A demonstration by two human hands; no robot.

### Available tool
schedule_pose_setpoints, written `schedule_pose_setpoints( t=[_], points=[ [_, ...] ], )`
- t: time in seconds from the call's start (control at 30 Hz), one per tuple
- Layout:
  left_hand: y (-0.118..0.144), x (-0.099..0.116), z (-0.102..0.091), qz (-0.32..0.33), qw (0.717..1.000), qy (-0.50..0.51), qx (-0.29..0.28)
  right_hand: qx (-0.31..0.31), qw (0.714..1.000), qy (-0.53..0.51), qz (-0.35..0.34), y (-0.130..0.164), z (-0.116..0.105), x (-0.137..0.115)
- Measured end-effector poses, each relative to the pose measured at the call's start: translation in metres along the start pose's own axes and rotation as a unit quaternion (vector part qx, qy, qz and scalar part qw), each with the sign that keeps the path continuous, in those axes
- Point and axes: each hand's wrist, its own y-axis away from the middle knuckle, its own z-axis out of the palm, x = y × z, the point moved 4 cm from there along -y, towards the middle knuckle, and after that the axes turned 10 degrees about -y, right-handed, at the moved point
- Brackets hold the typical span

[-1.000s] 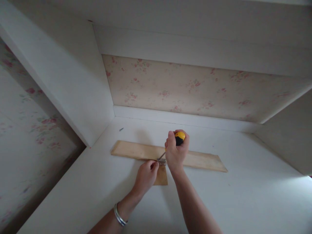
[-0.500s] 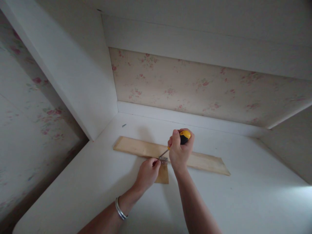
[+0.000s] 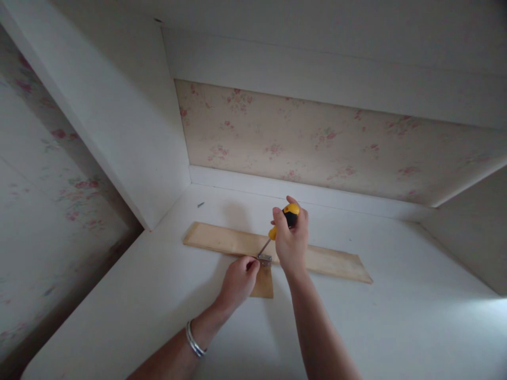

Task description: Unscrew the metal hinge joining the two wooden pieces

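My right hand [image 3: 292, 245] is wrapped around a yellow and black screwdriver [image 3: 273, 233], with some fingers loosened from the handle. The slanting shaft reaches down to the left end of a small metal hinge [image 3: 265, 259]. This hinge lies where a long thin wooden board [image 3: 222, 237] meets a short wooden piece [image 3: 264, 285]. Beside the hinge, my left hand [image 3: 237, 279] is closed in a pinch against the wood. Its fingertips hide whatever is between them. A silver bracelet [image 3: 194, 340] circles the left wrist.
A loose screw [image 3: 200, 205] lies on the white surface [image 3: 166, 295] beyond the long board's left end. White panels stand at the left [image 3: 130, 132] and overhead. Floral wallpaper [image 3: 277, 132] covers the back.
My right hand has shifted slightly up and left on the screwdriver, and its fingers have loosened, showing more of the handle. My left hand, the boards and the hinge stay put.
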Motion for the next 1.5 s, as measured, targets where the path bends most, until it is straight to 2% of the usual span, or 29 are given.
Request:
schedule_pose_setpoints(
  t=[0.07,0.13,0.3,0.5,0.6,0.7,0.8,0.9,1.0,1.07,1.17,1.27,1.37,1.5],
  points=[
    [0.000,0.000,0.000,0.002,1.000,0.002,0.003,-0.019,0.999,0.032,0.001,-0.002,-0.001,-0.004],
    [0.000,0.000,-0.001,0.004,1.000,0.005,0.006,-0.054,0.998,0.021,0.022,-0.001,0.001,-0.005],
    [0.000,-0.002,0.000,0.007,1.000,0.007,0.011,-0.093,0.993,-0.043,0.058,0.001,0.004,-0.005],
    [0.000,0.000,-0.001,0.010,1.000,0.009,0.008,-0.155,0.972,-0.163,0.063,0.005,0.008,-0.005],
    [0.000,0.000,-0.002,0.007,1.000,0.015,0.004,-0.130,0.978,-0.157,0.051,0.006,0.008,-0.003],
    [0.000,0.000,-0.001,0.006,1.000,0.019,-0.001,-0.083,0.995,-0.043,-0.018,0.005,0.005,-0.004],
    [0.000,0.000,-0.001,0.011,1.000,0.025,-0.004,-0.059,0.993,0.051,-0.087,0.002,0.003,-0.007],
    [0.000,0.000,-0.002,0.017,0.999,0.028,0.003,-0.063,0.988,0.084,-0.116,-0.001,-0.001,-0.004],
    [0.000,-0.001,-0.002,0.016,0.999,0.030,0.002,-0.077,0.991,0.037,-0.103,0.000,-0.002,0.001],
    [-0.001,-0.002,-0.001,0.013,0.999,0.030,0.000,-0.103,0.993,-0.025,-0.061,0.002,0.000,0.004],
    [-0.001,-0.002,-0.001,0.014,0.999,0.033,0.003,-0.167,0.981,-0.102,0.011,0.007,0.007,0.006],
    [0.000,-0.002,-0.001,0.015,0.999,0.036,0.005,-0.210,0.968,-0.134,0.029,0.010,0.011,0.004],
    [0.000,-0.001,-0.002,0.015,0.999,0.034,0.005,-0.196,0.976,-0.095,0.006,0.009,0.011,0.000],
    [0.000,-0.001,-0.002,0.011,0.999,0.035,-0.004,-0.135,0.989,-0.008,-0.059,0.005,0.008,-0.006]
  ],
)
